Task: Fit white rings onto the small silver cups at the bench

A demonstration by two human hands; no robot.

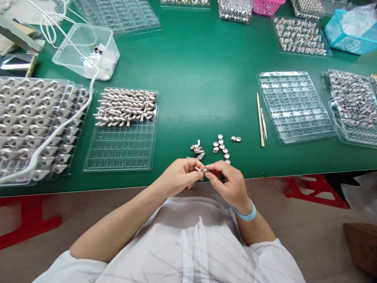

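At the table's front edge, my left hand (178, 177) pinches a small grey stemmed earbud shell (198, 169) with a bit of yellow at its end. My right hand (231, 184), a light blue band on its wrist, has thumb and forefinger closed on a small round silver cap (205, 171). The two pieces meet between my fingertips; whether they are joined I cannot tell. Just beyond my left fingers lies a small pile of stemmed earbud shells (198, 150). Several loose round caps (221, 142) are scattered beyond my right hand, with a pair of caps (235, 139) farther right.
Left of my hands, a clear tray (118, 151) carries rows of grey shells (126, 106). Larger filled trays (35, 125) stand far left, crossed by a white cable (63, 125). A wooden stick (260, 120), tweezers (263, 124) and a clear tray (297, 106) lie right.
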